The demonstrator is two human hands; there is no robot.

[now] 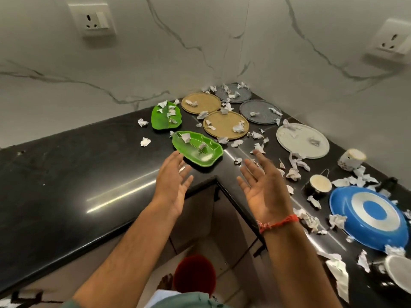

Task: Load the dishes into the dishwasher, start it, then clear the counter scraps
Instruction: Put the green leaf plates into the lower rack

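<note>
Above the black polished corner surface (pixel 66 174), left hand (pixel 172 185) and right hand (pixel 264 187) spread wide, palms facing, gripping nothing.

Just beyond the left fingertips: nearer translucent green leaf-shaped plate (pixel 198 148), crumpled white paper scraps (pixel 186 137) lying in it. Best taken by both long edges, kept level or tipped first to shed the scraps, probably before the two round tan plates (pixel 225 127) and grey round plates (pixel 260 112) behind. Dishwasher out of view.

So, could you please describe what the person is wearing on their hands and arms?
Both forearms are bare, without gloves. The right hand has a red-orange thread bracelet knotted round its wrist. The left hand wears nothing. A grey-green sleeve edge shows at the bottom.
</note>
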